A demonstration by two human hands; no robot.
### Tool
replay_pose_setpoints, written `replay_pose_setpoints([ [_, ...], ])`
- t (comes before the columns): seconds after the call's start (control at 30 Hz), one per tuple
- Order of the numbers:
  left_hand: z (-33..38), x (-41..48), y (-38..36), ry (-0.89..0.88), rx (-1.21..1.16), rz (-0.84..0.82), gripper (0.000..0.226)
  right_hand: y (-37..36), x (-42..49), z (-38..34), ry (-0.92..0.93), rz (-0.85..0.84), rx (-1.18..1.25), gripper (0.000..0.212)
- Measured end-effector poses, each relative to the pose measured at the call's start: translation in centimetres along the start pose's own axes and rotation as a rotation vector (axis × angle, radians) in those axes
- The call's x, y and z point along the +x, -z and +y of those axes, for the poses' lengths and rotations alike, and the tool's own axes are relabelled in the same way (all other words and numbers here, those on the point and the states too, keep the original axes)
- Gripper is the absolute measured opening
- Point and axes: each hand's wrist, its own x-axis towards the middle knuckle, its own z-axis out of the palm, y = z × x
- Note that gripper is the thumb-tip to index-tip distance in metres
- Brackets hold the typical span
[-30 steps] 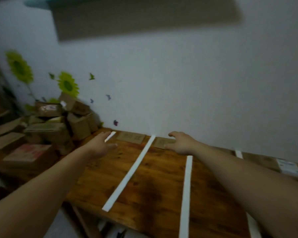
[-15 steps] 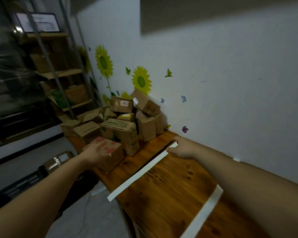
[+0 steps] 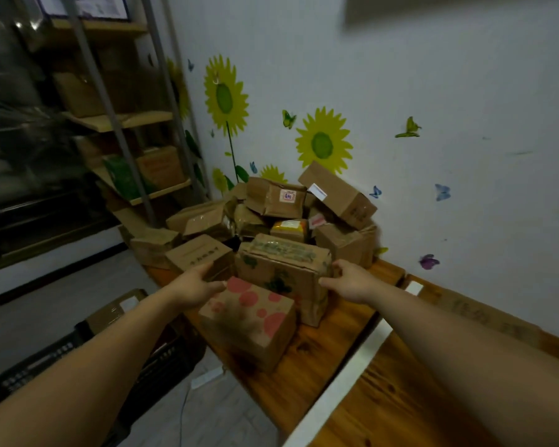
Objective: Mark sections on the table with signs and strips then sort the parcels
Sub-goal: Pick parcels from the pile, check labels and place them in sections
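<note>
A heap of brown cardboard parcels (image 3: 271,214) fills the left end of the wooden table (image 3: 384,398). Nearest me lies a box with pink dots (image 3: 249,321); behind it stands a box with green print (image 3: 281,269). My left hand (image 3: 194,285) reaches to the left side of these two boxes, fingers apart, at the dotted box's top edge. My right hand (image 3: 349,282) touches the right side of the green-print box, fingers spread. A white strip (image 3: 346,375) crosses the table to the right of the heap. A cardboard sign (image 3: 484,314) lies against the wall.
A metal rack (image 3: 123,130) with more boxes stands at the left. A black crate (image 3: 88,366) with a box in it sits on the floor below the table's edge. The wall carries sunflower and butterfly stickers.
My view has swung left from the strips to the parcel heap. Both hands have moved from the table's back edge to the two nearest boxes.
</note>
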Motion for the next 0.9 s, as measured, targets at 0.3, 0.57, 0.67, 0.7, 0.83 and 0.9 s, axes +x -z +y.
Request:
replay_pose_setpoints([
  [0.3, 2.7, 10.4, 1.6, -0.099, -0.091, -0.081, 0.071, -2.2, 8.0, -2.5, -0.299, 0.135, 0.166, 0.079],
  [0.57, 4.6, 18.5, -2.2, -0.028, -0.193, -0.286, 0.069, -2.9, 11.9, -0.9, -0.425, 0.157, 0.397, 0.074],
  [0.67, 5.1, 19.8, -3.2, -0.033, -0.143, -0.313, 0.059, -2.9, 11.1, -0.6, -0.463, 0.134, 0.488, 0.065],
  [0.7, 5.3, 19.8, -3.2, -0.038, -0.126, -0.313, 0.057, -2.9, 10.7, -0.5, -0.461, 0.138, 0.516, 0.061],
  [0.83, 5.4, 19.6, -2.9, -0.039, -0.097, -0.415, 0.043, -2.8, 8.2, -1.0, -0.416, 0.242, 0.567, 0.057],
  [0.9, 5.2, 19.0, -2.6, -0.051, -0.14, -0.457, 0.034, -2.8, 6.7, -1.8, -0.39, 0.324, 0.554, 0.065],
])
